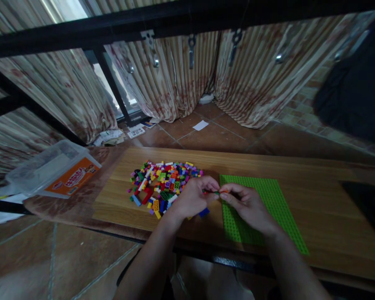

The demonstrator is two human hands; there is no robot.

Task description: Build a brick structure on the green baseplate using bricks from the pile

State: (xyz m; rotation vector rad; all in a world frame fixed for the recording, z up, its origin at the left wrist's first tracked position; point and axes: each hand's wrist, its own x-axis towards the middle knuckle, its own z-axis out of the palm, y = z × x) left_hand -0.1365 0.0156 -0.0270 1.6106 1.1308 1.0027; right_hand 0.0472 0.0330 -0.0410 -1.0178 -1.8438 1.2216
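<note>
you hold a few small bricks (217, 192) between your two hands, over the left edge of the green baseplate (275, 202). what shows of them is a thin line of colour: a bit of red towards the left, dark green in the middle, orange at the right end. your fingers hide the rest, so how many there are, and whether they are joined, you cannot tell from here. your left hand (193, 196) has its thumb and fingers closed on the left part, the back of the hand turned up. your right hand (250, 204) pinches the orange end between thumb and fingertips, and the two sets of fingertips nearly meet. the baseplate is a bright, flat rectangle covered in rows of studs, lying on the wooden tabletop (318, 200), with your right forearm crossing above its near part. to its left the brick pile (171, 175) spreads over the wood in red, yellow, blue, white, pink, purple, orange and green, mostly small pieces with some longer ones, a few showing hollow undersides. a blue brick (204, 212) lies near your left wrist, at the pile's right side. farther left is a clear plastic box (54, 160) with an orange label (73, 177).
</note>
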